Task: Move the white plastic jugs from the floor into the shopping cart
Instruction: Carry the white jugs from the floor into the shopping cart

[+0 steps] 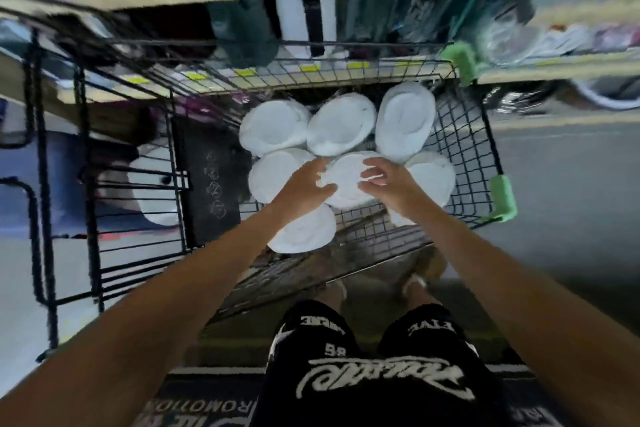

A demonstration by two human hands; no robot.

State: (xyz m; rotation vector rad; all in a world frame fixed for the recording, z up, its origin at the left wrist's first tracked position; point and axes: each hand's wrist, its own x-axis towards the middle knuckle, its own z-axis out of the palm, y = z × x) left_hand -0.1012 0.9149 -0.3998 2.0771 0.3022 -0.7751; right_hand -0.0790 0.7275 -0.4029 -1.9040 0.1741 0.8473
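Both hands, the left hand point(308, 184) and right hand point(388, 184), are settling a white jug point(348, 180) mid-basket in the shopping cart point(464, 149) among other jugs point(341, 123), fingers spread loosely on it, so letting go and fetching another likely comes next.

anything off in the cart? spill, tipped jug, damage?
Nothing stands out. The white jugs sit packed close together in the shopping cart, with no spill visible. Both hands, left hand and right hand, are on the middle jug. The frame is blurred, so fine damage can't be ruled out.
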